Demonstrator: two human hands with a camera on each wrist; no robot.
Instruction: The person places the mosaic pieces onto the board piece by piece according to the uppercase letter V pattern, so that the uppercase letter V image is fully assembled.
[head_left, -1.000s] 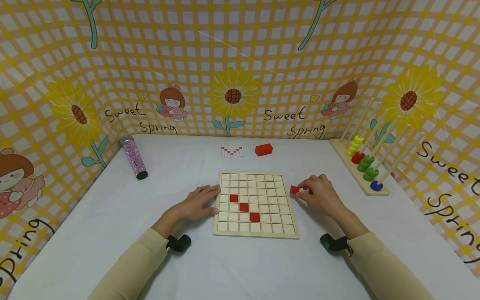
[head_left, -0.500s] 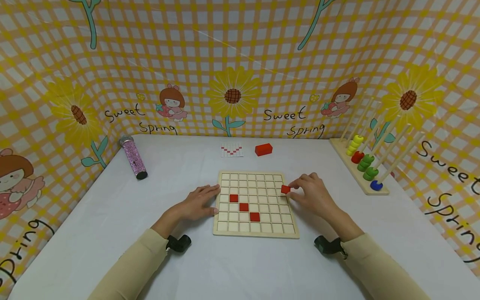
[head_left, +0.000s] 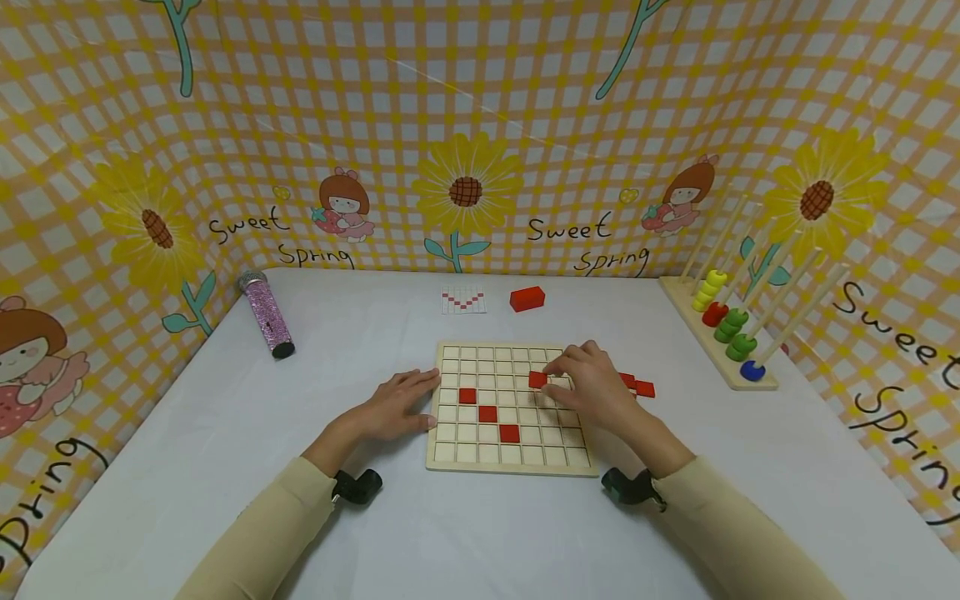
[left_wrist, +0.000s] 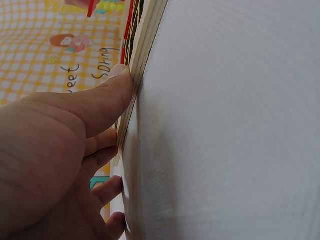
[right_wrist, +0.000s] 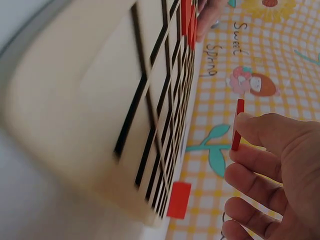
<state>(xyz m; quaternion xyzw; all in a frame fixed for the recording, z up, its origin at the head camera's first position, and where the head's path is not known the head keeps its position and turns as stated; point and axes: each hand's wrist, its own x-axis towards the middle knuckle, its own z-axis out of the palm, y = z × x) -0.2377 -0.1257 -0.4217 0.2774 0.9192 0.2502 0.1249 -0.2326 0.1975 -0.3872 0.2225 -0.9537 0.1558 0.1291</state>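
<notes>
My right hand [head_left: 596,390] pinches a small red square tile [head_left: 537,380] between thumb and fingers, over the right part of a wooden grid board [head_left: 457,454]. In the right wrist view the pinched tile [right_wrist: 238,125] stands on edge, apart from the board. Three red tiles [head_left: 487,414] fill squares in a diagonal on the board's left half. My left hand [head_left: 390,408] rests at the board's left edge; in the left wrist view its thumb [left_wrist: 117,92] touches that edge, fingers extended alongside. More red tiles [head_left: 645,389] lie right of the board, partly hidden by my right hand.
Behind the board lie a small card [head_left: 464,300] with a red V-shaped pattern on a grid and a red block [head_left: 527,299]. A glittery pink microphone [head_left: 267,317] lies back left. At the right stands a wooden peg rack [head_left: 756,386] with coloured beads.
My right hand has carried the red tile leftward from beside the board to above its grid. Loose red tiles have come into view behind that hand. My left hand has stayed put.
</notes>
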